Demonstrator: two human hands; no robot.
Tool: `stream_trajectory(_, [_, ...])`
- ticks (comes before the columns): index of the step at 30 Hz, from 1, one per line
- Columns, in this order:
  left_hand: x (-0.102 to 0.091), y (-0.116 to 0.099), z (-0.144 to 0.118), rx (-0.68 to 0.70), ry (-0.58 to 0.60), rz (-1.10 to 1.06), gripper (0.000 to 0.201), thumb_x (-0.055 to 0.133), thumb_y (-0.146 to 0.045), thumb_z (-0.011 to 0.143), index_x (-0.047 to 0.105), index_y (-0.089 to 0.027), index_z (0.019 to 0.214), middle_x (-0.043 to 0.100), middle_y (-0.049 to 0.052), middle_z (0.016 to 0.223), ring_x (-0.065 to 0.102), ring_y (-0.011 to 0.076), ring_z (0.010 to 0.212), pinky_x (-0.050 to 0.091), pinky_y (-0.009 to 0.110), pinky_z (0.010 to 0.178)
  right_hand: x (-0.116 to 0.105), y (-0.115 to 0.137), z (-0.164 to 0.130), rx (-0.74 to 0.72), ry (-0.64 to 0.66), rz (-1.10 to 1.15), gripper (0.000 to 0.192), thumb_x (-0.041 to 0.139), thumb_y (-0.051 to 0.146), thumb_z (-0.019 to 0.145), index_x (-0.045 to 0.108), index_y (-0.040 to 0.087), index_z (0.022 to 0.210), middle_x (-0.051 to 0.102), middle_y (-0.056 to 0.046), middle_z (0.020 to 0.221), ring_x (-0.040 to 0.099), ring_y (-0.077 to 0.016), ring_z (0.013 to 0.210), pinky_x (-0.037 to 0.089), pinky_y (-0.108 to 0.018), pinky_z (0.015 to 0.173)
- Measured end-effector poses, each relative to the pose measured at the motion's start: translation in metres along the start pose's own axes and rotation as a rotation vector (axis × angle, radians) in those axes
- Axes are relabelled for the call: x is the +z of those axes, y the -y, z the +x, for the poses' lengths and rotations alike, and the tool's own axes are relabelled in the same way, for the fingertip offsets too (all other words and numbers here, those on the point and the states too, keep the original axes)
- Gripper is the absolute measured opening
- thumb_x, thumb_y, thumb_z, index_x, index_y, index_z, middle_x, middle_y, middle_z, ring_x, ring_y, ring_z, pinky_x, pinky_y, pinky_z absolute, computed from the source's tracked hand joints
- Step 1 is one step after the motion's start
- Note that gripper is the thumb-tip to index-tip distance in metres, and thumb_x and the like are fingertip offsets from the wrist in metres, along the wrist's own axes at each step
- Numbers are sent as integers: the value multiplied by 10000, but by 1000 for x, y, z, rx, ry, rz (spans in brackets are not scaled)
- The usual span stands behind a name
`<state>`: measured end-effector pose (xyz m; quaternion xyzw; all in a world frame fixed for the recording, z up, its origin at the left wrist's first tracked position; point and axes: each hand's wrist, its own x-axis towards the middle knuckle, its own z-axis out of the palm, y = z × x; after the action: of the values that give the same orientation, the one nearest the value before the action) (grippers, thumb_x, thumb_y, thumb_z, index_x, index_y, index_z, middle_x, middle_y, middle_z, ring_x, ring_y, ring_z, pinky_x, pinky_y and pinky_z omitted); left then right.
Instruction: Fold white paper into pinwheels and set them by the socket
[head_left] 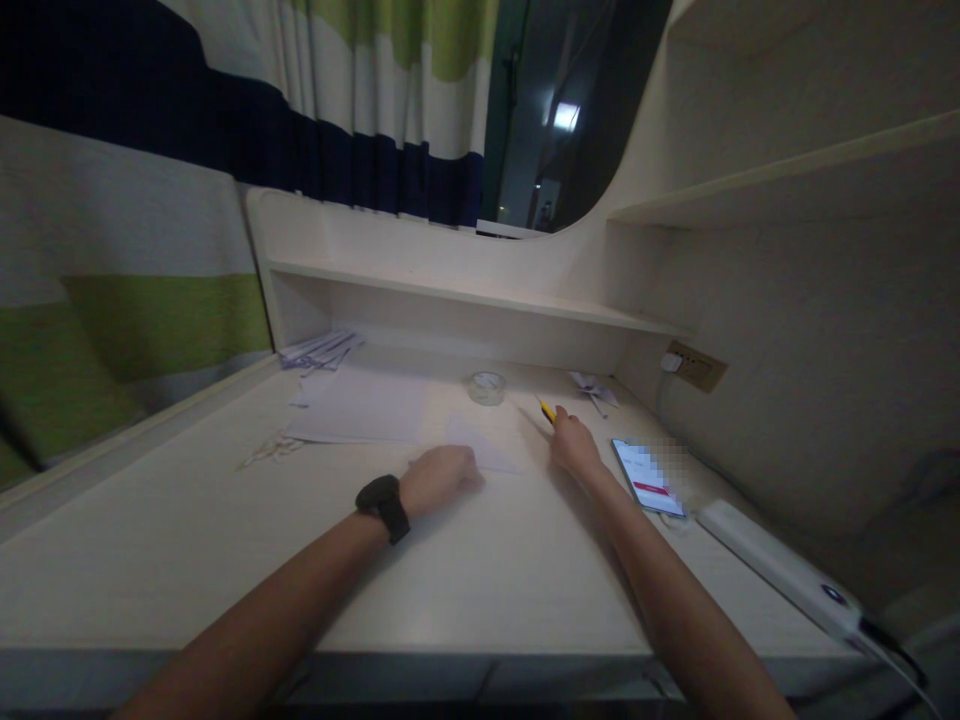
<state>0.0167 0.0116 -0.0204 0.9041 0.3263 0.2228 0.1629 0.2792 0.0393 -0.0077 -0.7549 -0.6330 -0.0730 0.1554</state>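
My left hand [441,474], with a black watch [384,505] on its wrist, rests on the desk with the fingers curled in. It lies against the near edge of a small piece of white paper [480,448], and its fingertips are partly hidden. In my right hand [574,440] is a slim yellow and black utility knife [548,411], tip pointing up and left, above the desk to the right of that paper. A roll of clear tape [487,388] lies just beyond the paper. Larger white sheets [364,405] are at left.
Folded paper strips [321,350] and small whitish scraps [274,448] lie at left. A paper pinwheel [595,388] sits at back right. Near my right forearm are a lit phone [645,478] and a white power strip [776,568]. A low shelf [480,298] runs along the back.
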Motion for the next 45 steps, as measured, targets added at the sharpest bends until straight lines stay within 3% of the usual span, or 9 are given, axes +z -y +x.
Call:
stream_trajectory(4, [6, 0, 1, -4, -23, 19, 207, 557, -338, 816, 705, -207, 752, 629, 64, 796, 563, 207, 792, 368, 294, 708, -31, -9, 2, -113, 35, 405, 510, 349, 120, 871, 295, 162, 1377, 638, -125, 1030, 633, -176, 785, 465, -271, 693])
stream_trajectory(6, [10, 2, 2, -5, -32, 8, 207, 567, -353, 816, 713, -214, 768, 631, 63, 807, 559, 207, 803, 370, 295, 717, -46, -12, -9, -210, 81, 505, 531, 330, 145, 876, 274, 183, 1403, 641, -105, 1034, 629, -160, 761, 481, -278, 695])
stream_trajectory(8, [13, 5, 4, -15, -32, -11, 195, 579, -351, 811, 722, -222, 786, 636, 59, 820, 557, 203, 813, 373, 294, 723, -60, -13, -28, -338, 150, 497, 566, 359, 143, 849, 309, 220, 1407, 602, -102, 1167, 620, -180, 887, 475, -321, 795])
stream_trajectory(10, [15, 9, 6, -23, -23, -26, 184, 587, -339, 806, 729, -222, 802, 641, 55, 830, 556, 197, 812, 374, 291, 723, -72, -16, -50, -476, 283, 461, 623, 418, 137, 804, 330, 275, 1405, 447, -56, 1386, 499, -218, 1165, 383, -379, 971])
stream_trajectory(13, [17, 13, 8, -27, -20, -48, 175, 600, -323, 798, 733, -210, 801, 642, 52, 828, 556, 187, 790, 372, 284, 709, -81, -23, -77, -484, 410, 456, 646, 454, 186, 806, 290, 279, 1424, 374, -33, 1443, 410, -239, 1264, 337, -412, 1019])
stream_trajectory(16, [18, 15, 7, -8, -28, -63, 175, 593, -319, 808, 726, -206, 798, 638, 53, 839, 553, 186, 778, 368, 281, 698, -84, -31, -91, -437, 364, 363, 552, 420, 297, 883, 302, 270, 1422, 525, -70, 1319, 547, -231, 1115, 435, -355, 894])
stream_trajectory(19, [17, 15, 6, 62, -21, -40, 200, 552, -313, 838, 713, -200, 803, 637, 61, 861, 548, 191, 792, 362, 283, 712, -85, -33, -99, -437, 279, 162, 484, 398, 348, 919, 350, 306, 1398, 664, -68, 1096, 636, -217, 893, 453, -312, 758])
stream_trajectory(26, [16, 12, 6, 85, -15, -22, 215, 508, -285, 856, 681, -189, 772, 629, 64, 860, 531, 193, 800, 352, 288, 723, -85, -21, -109, -596, 198, -129, 419, 422, 289, 907, 459, 377, 1315, 671, -42, 817, 608, -181, 683, 373, -260, 601])
stream_trajectory(45, [15, 12, 7, 134, 6, 72, 242, 470, -275, 892, 647, -170, 766, 605, 49, 843, 495, 155, 756, 321, 274, 669, -96, 1, -102, -719, 281, -413, 468, 408, 238, 906, 391, 397, 1346, 652, -34, 780, 606, -168, 664, 248, -254, 536])
